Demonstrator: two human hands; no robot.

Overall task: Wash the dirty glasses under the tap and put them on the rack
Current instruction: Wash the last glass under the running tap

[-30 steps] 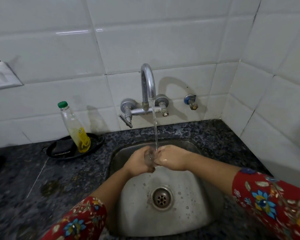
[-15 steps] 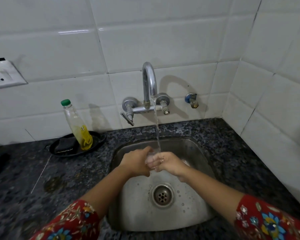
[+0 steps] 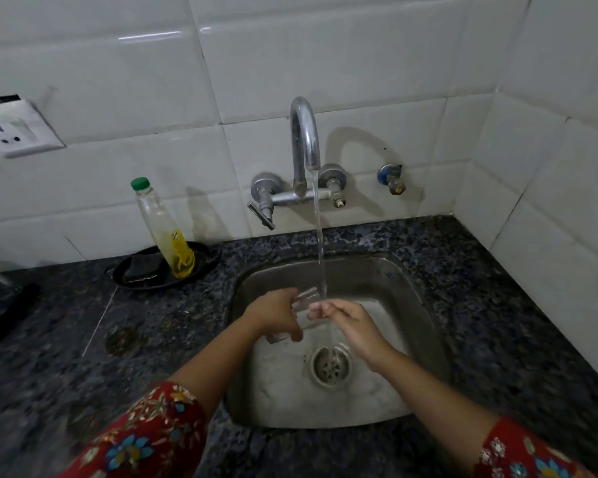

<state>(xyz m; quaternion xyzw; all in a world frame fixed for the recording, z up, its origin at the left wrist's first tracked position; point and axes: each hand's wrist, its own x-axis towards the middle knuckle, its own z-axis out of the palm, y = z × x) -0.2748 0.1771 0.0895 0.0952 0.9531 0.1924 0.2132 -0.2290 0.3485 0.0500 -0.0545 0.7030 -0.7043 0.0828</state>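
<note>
1 glass (image 3: 302, 307): clear, blurred, held over the steel sink (image 3: 408, 339), above and left of the drain (image 3: 331, 365). It lies tilted, rim end up toward the tap (image 3: 302, 139), base end low by the left palm. Its outline is hard to trace against the basin.

Left hand (image 3: 275, 315): fingers wrapped round the glass from the left, closed on its side; above and left of the drain.

Right hand (image 3: 351, 322): above and right of the drain, fingertips (image 3: 320, 310) bunched loosely at the right side of the glass. Whether they press on the glass or only touch it cannot be told. The water stream (image 3: 320, 236) falls from the spout onto these fingertips, just right of the glass, and runs on down to the drain.

2 sleeves, red with floral print: left sleeve (image 3: 145, 436) below and left of the drain, right sleeve (image 3: 532, 453) below and right of it.

Tap: chrome, wall-mounted, curved spout, straight above the drain. 1 small valve (image 3: 390, 177) on the tiles, up and right of the drain.

Counter (image 3: 497, 322): dark speckled stone, surrounding the sink on all sides.

1 black dish (image 3: 201, 267): on the counter, up and left of the drain. It holds 1 dark scrub pad (image 3: 142, 270) and 1 clear bottle (image 3: 164, 229) with a green cap and yellow liquid in its lower part, leaning.

1 white wall socket (image 3: 14, 132): on the tiles, far up and left of the drain.
</note>
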